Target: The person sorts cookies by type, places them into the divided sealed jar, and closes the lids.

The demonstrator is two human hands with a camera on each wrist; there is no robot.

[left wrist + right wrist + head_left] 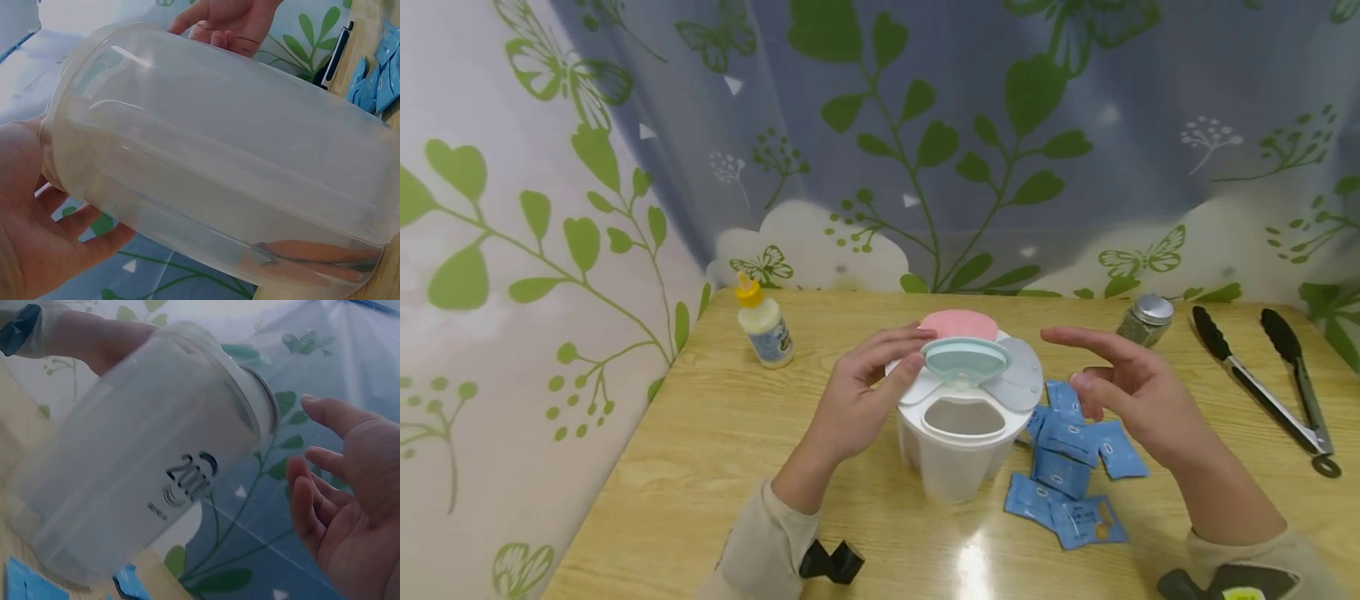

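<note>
A clear compartmented food container (955, 467) stands upright on the table, with a round top of pink, white and grey lids. Its teal flap lid (967, 360) is raised, leaving the front opening uncovered. My left hand (868, 392) holds the container's top at the left, thumb beside the teal flap and fingers reaching round the far side. In the left wrist view, orange-brown pieces (319, 252) show low in the clear body. My right hand (1138, 400) hovers right of the container, index finger extended, the others loosely bent, holding nothing.
Several blue sachets (1063, 475) lie in a loose pile right of the container. A yellow-capped bottle (765, 329) stands at the back left. Back right are a metal-lidded spice jar (1146, 321) and black-tipped tongs (1262, 392). A patterned curtain (925, 150) hangs behind the table.
</note>
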